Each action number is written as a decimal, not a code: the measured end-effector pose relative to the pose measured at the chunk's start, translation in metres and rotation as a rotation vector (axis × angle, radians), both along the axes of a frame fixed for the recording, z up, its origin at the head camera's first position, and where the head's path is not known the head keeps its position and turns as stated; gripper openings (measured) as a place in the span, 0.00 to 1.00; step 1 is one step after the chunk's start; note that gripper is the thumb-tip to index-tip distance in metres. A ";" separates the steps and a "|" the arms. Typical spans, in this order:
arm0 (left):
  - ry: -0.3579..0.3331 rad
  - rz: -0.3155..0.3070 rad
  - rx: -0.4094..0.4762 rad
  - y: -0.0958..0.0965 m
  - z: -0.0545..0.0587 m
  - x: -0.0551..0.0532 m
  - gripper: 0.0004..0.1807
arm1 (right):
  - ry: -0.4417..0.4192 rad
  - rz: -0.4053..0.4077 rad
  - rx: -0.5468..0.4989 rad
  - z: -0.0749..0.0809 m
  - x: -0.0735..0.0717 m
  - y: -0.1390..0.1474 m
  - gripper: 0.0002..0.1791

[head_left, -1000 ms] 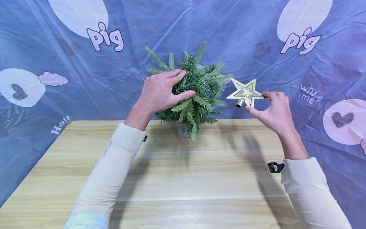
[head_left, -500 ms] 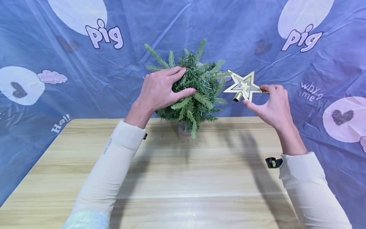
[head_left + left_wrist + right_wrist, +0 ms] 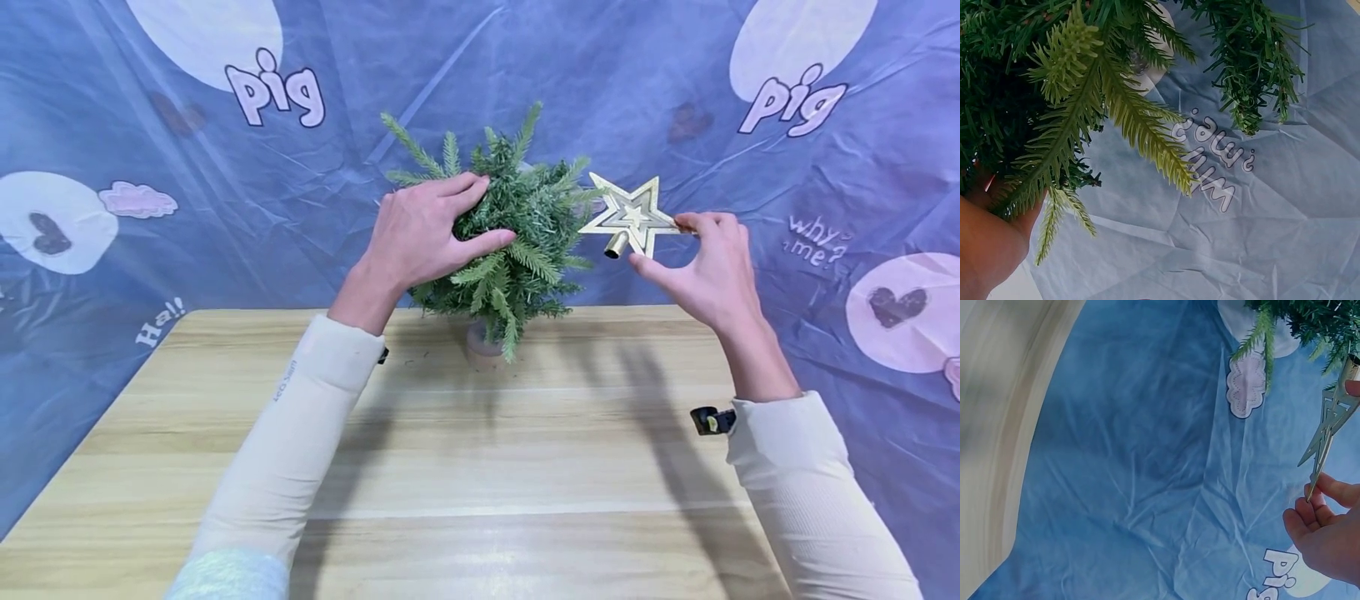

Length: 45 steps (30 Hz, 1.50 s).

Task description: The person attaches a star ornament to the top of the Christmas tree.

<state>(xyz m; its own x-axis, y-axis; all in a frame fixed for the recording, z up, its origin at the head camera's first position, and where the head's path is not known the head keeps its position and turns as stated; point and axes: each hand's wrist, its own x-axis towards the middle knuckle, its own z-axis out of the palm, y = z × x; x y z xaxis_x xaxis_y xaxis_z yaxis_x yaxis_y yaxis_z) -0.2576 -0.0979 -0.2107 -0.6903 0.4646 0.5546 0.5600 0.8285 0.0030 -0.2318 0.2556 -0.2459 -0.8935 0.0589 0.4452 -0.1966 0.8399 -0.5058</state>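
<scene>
A small artificial Christmas tree (image 3: 525, 283) with green needled branches stands at the back of the table on a pale round base (image 3: 486, 348). My left hand (image 3: 416, 237) grips its upper left side, thumb and fingers spread round the foliage; in the left wrist view, branches (image 3: 1141, 125) partly cover that hand (image 3: 991, 250). To the right of the tree, my right hand (image 3: 716, 275) holds a gold star topper (image 3: 636, 215) in the air, fingers at its right point and thumb by a lower one. The star's short socket (image 3: 617, 245) angles downward, and its left point overlaps the outer twigs.
The wooden table (image 3: 450, 467) spans the foreground, its back edge just behind the tree. A wrinkled blue backdrop cloth (image 3: 337, 50) with printed words and hearts hangs behind. Black straps (image 3: 712, 421) show at the cuffs.
My right hand has brought the star slightly left and upward, closer to the tree. The left hand keeps its place on the branches.
</scene>
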 end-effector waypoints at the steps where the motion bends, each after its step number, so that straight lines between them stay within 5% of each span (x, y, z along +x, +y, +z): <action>1: -0.005 0.001 -0.001 0.000 0.000 0.000 0.47 | 0.001 0.002 -0.005 0.000 0.000 -0.001 0.45; 45: 0.024 -0.008 0.004 0.001 -0.006 0.002 0.46 | 0.175 0.007 -0.087 0.009 0.004 -0.013 0.42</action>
